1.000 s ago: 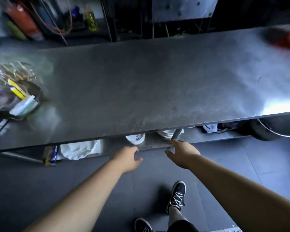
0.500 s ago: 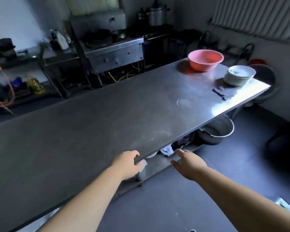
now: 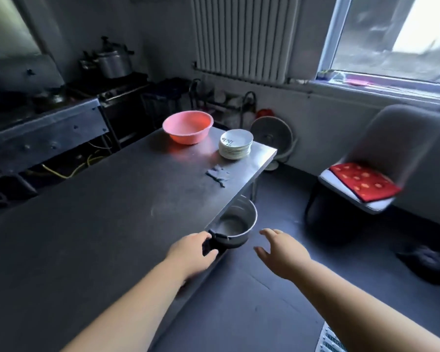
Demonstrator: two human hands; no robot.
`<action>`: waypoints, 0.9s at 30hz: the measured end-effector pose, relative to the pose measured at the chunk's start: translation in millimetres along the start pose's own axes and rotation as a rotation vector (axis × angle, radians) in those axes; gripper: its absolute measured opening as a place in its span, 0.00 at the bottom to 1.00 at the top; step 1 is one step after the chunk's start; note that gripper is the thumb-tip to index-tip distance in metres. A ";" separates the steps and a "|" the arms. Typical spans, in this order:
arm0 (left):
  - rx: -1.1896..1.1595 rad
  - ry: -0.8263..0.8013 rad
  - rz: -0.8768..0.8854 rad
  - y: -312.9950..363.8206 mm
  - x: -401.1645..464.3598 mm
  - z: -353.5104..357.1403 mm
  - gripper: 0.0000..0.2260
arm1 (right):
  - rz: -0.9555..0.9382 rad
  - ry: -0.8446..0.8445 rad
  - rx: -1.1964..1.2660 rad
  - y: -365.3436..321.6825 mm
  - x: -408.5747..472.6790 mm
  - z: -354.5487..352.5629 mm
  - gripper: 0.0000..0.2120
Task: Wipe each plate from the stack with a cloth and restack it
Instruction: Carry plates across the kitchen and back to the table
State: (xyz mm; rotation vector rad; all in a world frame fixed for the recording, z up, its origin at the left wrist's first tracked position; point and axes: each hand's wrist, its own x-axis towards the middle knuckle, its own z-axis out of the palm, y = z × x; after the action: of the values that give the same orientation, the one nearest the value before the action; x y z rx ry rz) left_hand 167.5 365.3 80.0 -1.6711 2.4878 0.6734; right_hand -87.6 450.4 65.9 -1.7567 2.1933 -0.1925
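Note:
A stack of white plates [image 3: 235, 144] stands at the far right end of the long steel table [image 3: 107, 212]. A small grey-blue cloth [image 3: 217, 175] lies crumpled on the table a little nearer than the stack. My left hand [image 3: 192, 252] hovers over the table's near edge, fingers loosely curled, holding nothing. My right hand [image 3: 281, 252] is out in the air beyond the edge, above the floor, fingers spread and empty. Both hands are far from the plates and the cloth.
A pink basin [image 3: 187, 129] sits left of the plates. Under the table's end stands a large metal pot [image 3: 233, 224]. A chair with a red cushion [image 3: 363, 184] is at the right, a fan [image 3: 271, 137] behind the table, stoves along the left wall.
My view has swung up and to the right, from the table's underside shelf to its far end with the plates, cloth and basin. Both hands stay empty near the edge.

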 end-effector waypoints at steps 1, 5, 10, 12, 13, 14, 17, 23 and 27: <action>0.007 -0.001 0.030 13.4 19.1 -2.1 0.22 | 0.021 0.017 0.012 12.2 9.7 -5.5 0.26; 0.022 -0.012 0.134 57.0 97.9 -8.0 0.25 | 0.101 0.066 0.031 57.2 54.8 -23.3 0.28; 0.009 -0.007 0.227 91.5 204.8 -22.1 0.25 | 0.165 0.095 0.021 102.5 130.3 -46.6 0.28; 0.003 0.009 0.254 101.9 251.4 -33.0 0.24 | 0.186 0.096 0.014 117.7 169.1 -59.8 0.28; -0.001 0.017 0.265 106.1 274.2 -39.7 0.24 | 0.195 0.100 0.014 124.9 189.5 -66.6 0.28; -0.007 0.025 0.274 109.6 296.8 -47.3 0.24 | 0.206 0.104 0.016 131.2 210.3 -74.6 0.28; -0.021 0.059 0.270 112.3 360.2 -69.4 0.26 | 0.219 0.115 0.009 145.5 272.1 -94.4 0.28; -0.083 0.119 0.180 102.7 456.3 -102.9 0.24 | 0.211 0.106 0.033 159.0 380.2 -112.9 0.28; -0.141 0.185 0.069 94.0 509.7 -109.9 0.21 | 0.163 0.083 0.048 163.7 449.1 -115.7 0.27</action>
State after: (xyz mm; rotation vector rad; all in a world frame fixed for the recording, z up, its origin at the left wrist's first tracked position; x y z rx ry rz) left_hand -103.9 -89.3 58.7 -1.7781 2.6932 0.7497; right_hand -362.5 43.0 50.5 -1.5613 2.3571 -0.2816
